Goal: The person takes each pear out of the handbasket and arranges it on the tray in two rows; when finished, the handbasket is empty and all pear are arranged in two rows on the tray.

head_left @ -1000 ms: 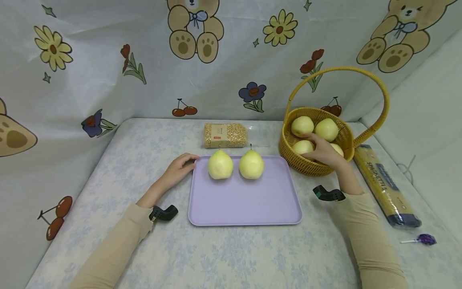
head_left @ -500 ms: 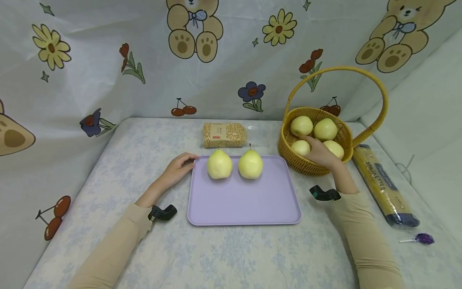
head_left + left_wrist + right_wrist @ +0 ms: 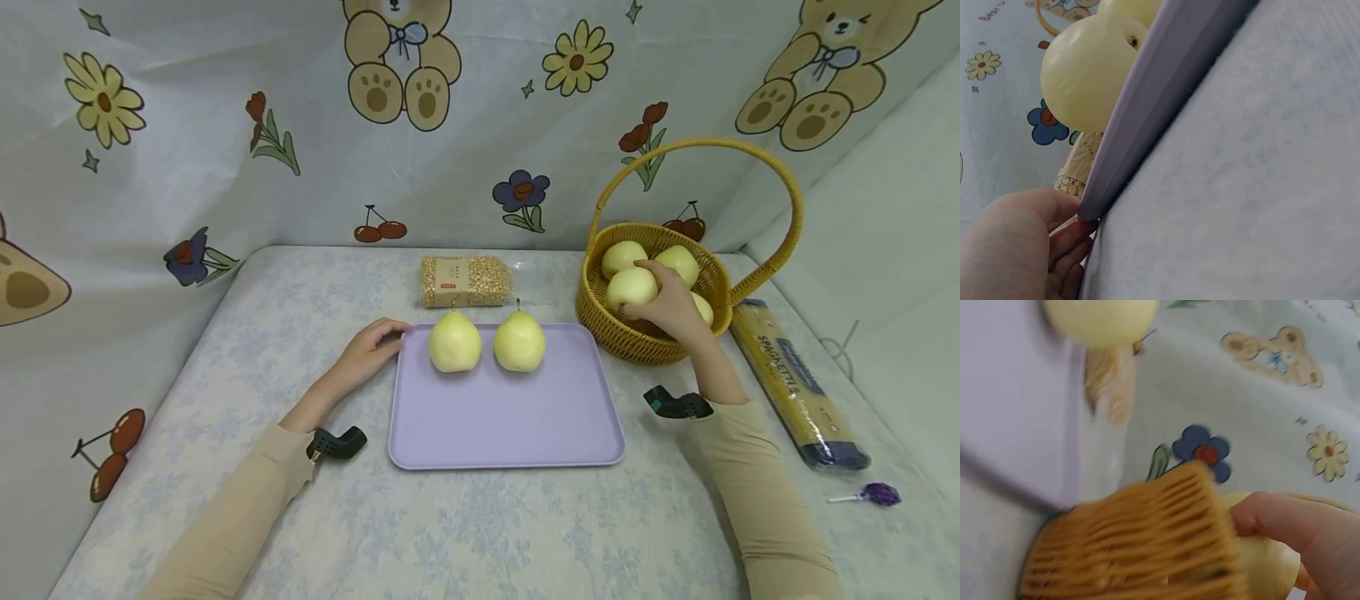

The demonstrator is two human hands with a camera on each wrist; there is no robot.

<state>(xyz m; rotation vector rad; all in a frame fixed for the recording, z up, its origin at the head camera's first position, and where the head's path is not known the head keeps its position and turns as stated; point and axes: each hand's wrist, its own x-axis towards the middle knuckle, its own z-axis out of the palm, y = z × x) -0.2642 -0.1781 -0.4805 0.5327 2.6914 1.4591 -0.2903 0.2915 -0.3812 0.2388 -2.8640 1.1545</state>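
My left hand point(image 3: 372, 348) holds the far left corner of a lilac tray point(image 3: 506, 425). In the left wrist view its thumb point(image 3: 1054, 203) touches the tray's corner, with the other fingers curled just below. Two pale yellow pears point(image 3: 455, 342) stand stem-up side by side on the tray's far half. My right hand point(image 3: 671, 308) grips another pear point(image 3: 632, 287) inside the woven basket point(image 3: 637, 346), raised a little above the basket's floor. Further pears point(image 3: 678, 262) lie around it. In the right wrist view the basket's side point(image 3: 1141, 544) hides part of the gripped pear.
Behind the tray lies a clear pack of yellow grains point(image 3: 467, 282). A spaghetti pack point(image 3: 798, 383) lies right of the basket, with a purple lollipop point(image 3: 879, 494) nearer the front. The basket's tall handle point(image 3: 705, 143) arches above the pears. A patterned cloth point(image 3: 450, 183) hangs behind the table.
My right hand has taken hold of a pear in the basket and raised it slightly. The left hand has stayed at the tray's corner.
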